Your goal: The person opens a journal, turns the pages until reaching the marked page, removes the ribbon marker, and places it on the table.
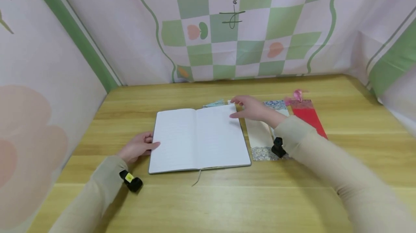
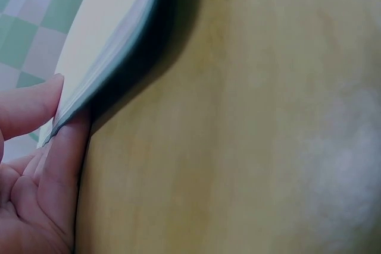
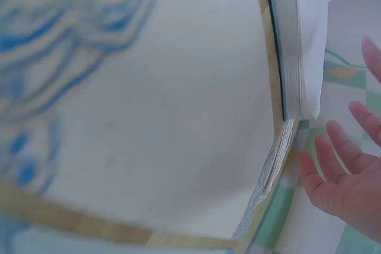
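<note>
An open notebook [image 1: 214,137] with blank-looking pages lies on the table, a thin ribbon [image 1: 197,178] trailing from its near edge. My left hand [image 1: 138,147] pinches its left side; in the left wrist view the thumb [image 2: 33,106] lies on the page and fingers are under the dark cover. Over the far right corner hovers my right hand [image 1: 250,108], fingers spread and holding nothing in the right wrist view. Right of the notebook lies a pale bookmark [image 1: 258,135] with a blue pattern; a second patterned one [image 1: 276,105] is partly hidden by my right arm.
A red bookmark [image 1: 308,117] with a pink tassel [image 1: 298,95] lies farther right. Blue-green tassel threads [image 1: 213,104] show behind the notebook. The wooden table [image 1: 201,207] meets a checked green-and-white curtain [image 1: 224,52] at the back.
</note>
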Demonstrator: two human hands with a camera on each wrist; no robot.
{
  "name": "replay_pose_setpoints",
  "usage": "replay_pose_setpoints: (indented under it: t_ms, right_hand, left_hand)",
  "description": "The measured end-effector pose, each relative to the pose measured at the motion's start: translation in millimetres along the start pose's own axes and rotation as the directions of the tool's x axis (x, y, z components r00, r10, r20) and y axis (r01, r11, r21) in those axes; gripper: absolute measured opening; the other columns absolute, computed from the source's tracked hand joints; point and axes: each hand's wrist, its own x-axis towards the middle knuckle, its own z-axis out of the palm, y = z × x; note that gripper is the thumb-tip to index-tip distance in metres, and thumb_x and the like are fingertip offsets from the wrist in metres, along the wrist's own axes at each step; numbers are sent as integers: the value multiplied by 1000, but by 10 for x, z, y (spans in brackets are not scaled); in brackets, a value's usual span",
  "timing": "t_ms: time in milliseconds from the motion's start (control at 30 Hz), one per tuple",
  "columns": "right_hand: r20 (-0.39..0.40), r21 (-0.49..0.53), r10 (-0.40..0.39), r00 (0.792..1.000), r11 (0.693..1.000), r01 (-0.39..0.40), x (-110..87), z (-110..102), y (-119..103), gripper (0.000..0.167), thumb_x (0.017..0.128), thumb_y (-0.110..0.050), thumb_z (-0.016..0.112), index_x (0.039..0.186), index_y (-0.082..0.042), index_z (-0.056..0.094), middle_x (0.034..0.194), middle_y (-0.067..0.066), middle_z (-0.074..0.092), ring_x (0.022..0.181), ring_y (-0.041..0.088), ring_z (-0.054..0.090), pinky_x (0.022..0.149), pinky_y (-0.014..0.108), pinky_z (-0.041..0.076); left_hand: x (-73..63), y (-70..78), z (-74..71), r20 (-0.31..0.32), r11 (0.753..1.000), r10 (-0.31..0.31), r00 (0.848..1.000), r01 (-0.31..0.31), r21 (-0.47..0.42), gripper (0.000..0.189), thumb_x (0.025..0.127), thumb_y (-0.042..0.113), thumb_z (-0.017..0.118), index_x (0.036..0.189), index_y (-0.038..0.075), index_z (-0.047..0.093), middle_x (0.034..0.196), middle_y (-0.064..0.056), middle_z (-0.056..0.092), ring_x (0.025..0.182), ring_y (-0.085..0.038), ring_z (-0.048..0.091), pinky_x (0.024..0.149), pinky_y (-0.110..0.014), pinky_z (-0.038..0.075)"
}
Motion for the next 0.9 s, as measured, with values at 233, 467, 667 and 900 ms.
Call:
replay_pose_setpoints:
  t_ms: [233, 467, 667, 900]
  right_hand:
    - [81, -127, -33, 996, 991, 44, 149, 89, -50, 87, 76, -37, 79, 143, -4, 36, 148, 23, 31, 137, 44, 22, 110, 59, 20]
    - [176, -250, 31, 984, 968, 14, 216, 117, -55, 101, 71, -41, 81, 149, -9, 25, 152, 21, 22, 138, 47, 15, 105, 65, 23]
    - [198, -285, 61, 978, 958, -2, 233, 103, -118, 101, 71, -39, 82, 149, -8, 26, 151, 22, 24, 138, 45, 15, 104, 65, 25]
    - [197, -293, 112, 974, 955, -50, 216, 105, -212, 97, 70, -34, 84, 148, -11, 30, 151, 22, 25, 139, 45, 14, 107, 62, 23]
  left_hand:
    - [-8, -2, -4, 5, 1000, 9, 1000, -9, 9, 48, 94, 18, 60, 135, 0, 42, 115, -11, 52, 95, -18, 51, 78, -26, 50]
    - [-26, 15, 2, 11, 1000, 19, 1000, -19, 5, 47, 94, 17, 59, 134, -1, 42, 116, -12, 54, 94, -17, 52, 78, -27, 51]
    - [-14, 12, -4, 16, 1000, 17, 1000, -17, 12, 48, 94, 19, 59, 134, -1, 42, 116, -12, 53, 94, -18, 51, 77, -26, 50]
    - [-14, -9, -8, 13, 1000, 12, 1000, -12, 23, 49, 94, 20, 60, 134, 0, 42, 117, -12, 52, 95, -19, 51, 78, -27, 50]
